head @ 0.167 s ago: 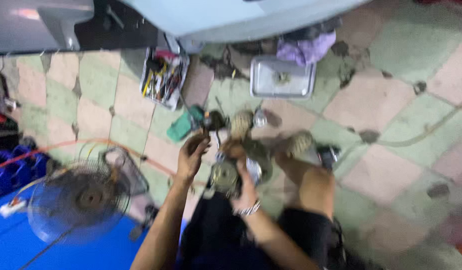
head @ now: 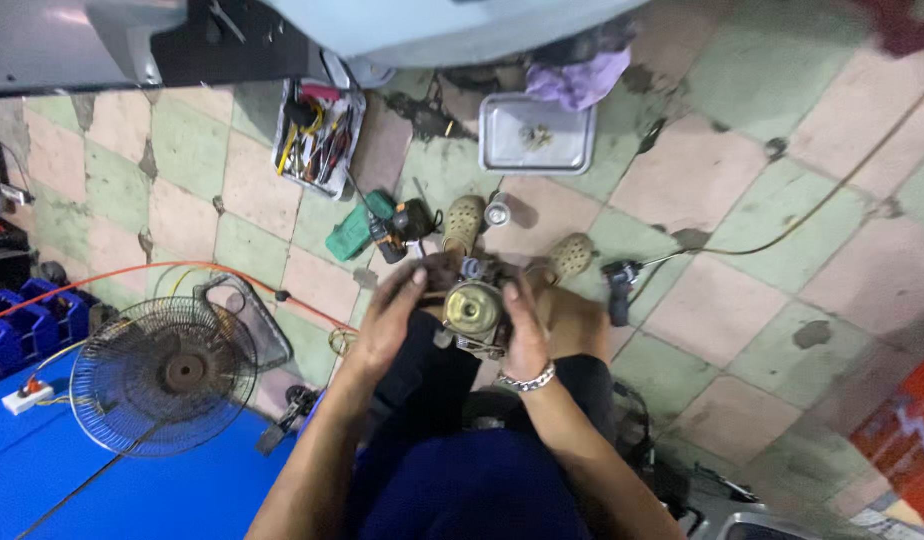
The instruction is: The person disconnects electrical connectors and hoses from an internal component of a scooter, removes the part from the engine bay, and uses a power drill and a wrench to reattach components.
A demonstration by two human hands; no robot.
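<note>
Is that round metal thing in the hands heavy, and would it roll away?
The metal part looks solid, so probably heavy; both the left hand and right hand grip it. Its lumpy fittings likely stop rolling.

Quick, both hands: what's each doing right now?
Left hand: closed on the left side of the round metal part.
Right hand: gripping the same part's right side.

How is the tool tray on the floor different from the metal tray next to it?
The tool tray is crammed with pliers and other hand tools with coloured handles; the metal tray is nearly bare, with only a small clump of bits in the middle. The tool tray is narrower and lies at a slant; the metal tray is wider and sits squarer. Both are shallow rectangular trays on the tiled floor.
</note>
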